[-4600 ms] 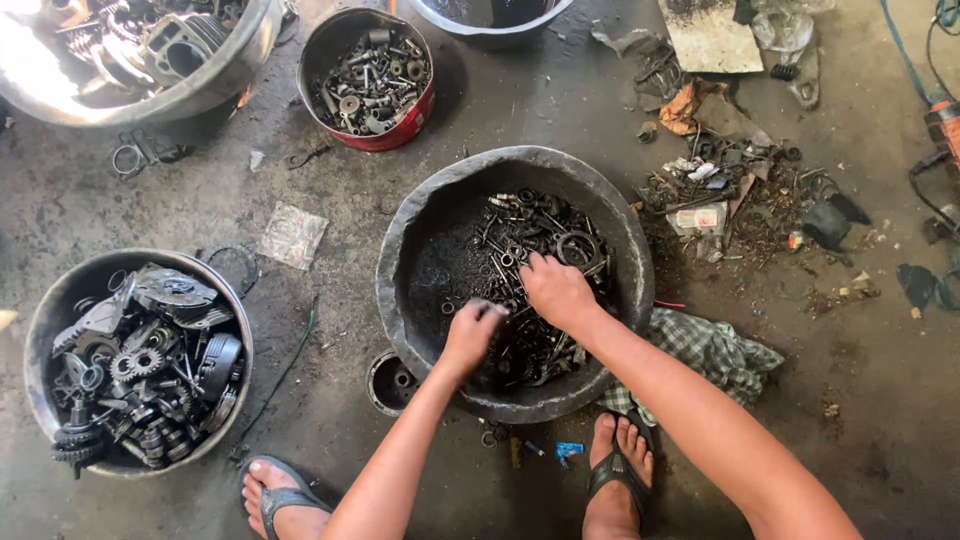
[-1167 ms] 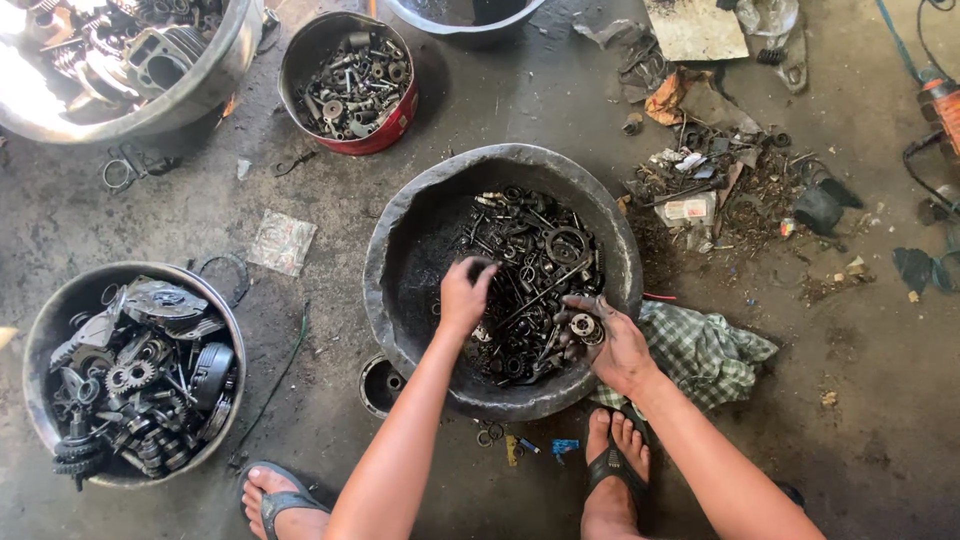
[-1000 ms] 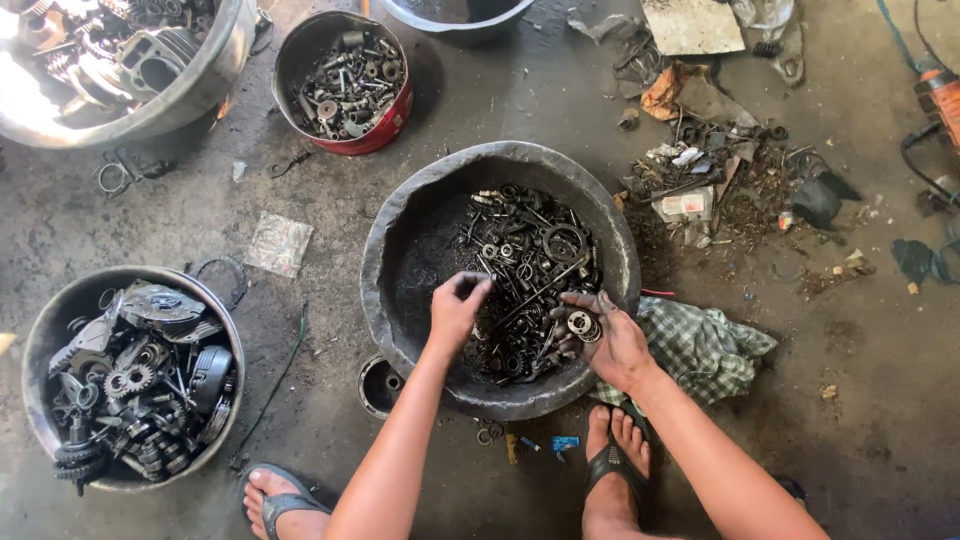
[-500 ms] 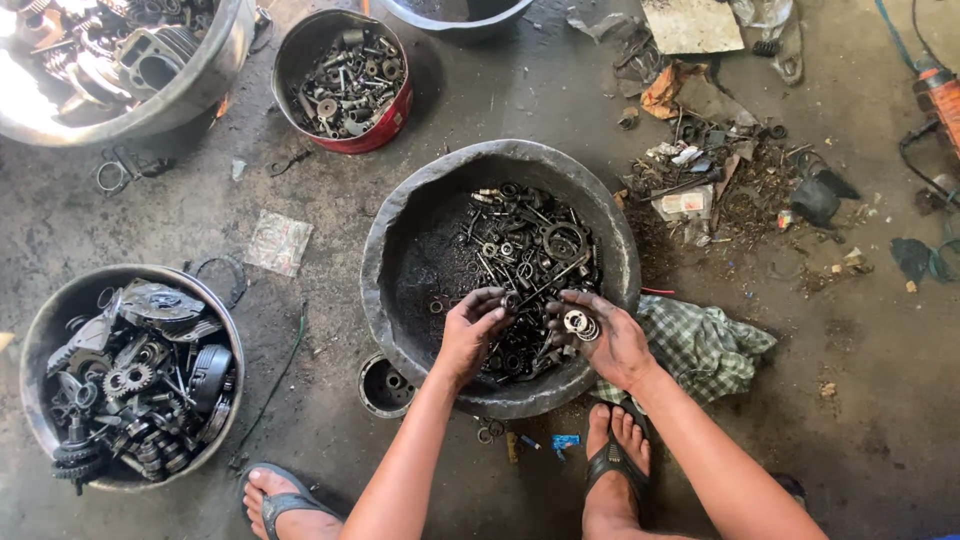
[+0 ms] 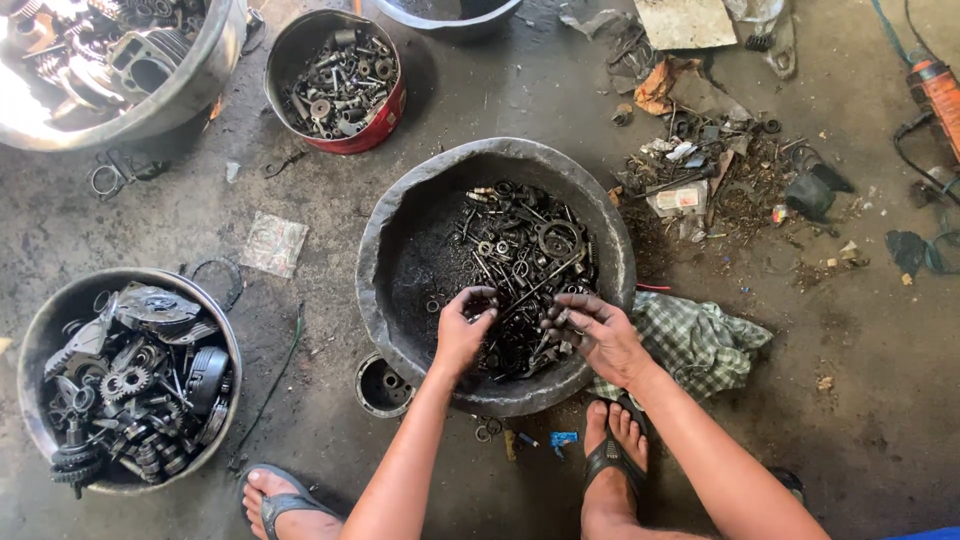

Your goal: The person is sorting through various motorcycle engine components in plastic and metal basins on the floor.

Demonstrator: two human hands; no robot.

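left hand (image 5: 462, 330): inside the big dark basin (image 5: 385, 260), near its front rim; fingers curled down into the heap of small metal parts (image 5: 520, 270); looks pinched on a small piece but I cannot tell for sure
right hand (image 5: 595, 328): over the front right edge of the same heap; fingers half bent and spread, small bits resting on them; not a firm grip
parts heap: rings, springs, bolts, washers, piled toward the right half of the basin; left half of the basin floor mostly bare and greasy
basin: on the concrete floor (image 5: 300, 150), between the person's sandalled feet and the debris pile (image 5: 715, 175) at the far right
red tin (image 5: 375, 125): far left of the basin, filled with small bolts and nuts; well apart from both hands
grey tub (image 5: 35, 340): left edge of the floor, holds gears and bigger engine pieces
checked cloth (image 5: 700, 340): on the floor, just beside the right wrist
doing it well, my judgement: spread the heap thin onto the bare left half; pick one piece at a time with fingertips; watch for sharp edges and springs tangled in rings
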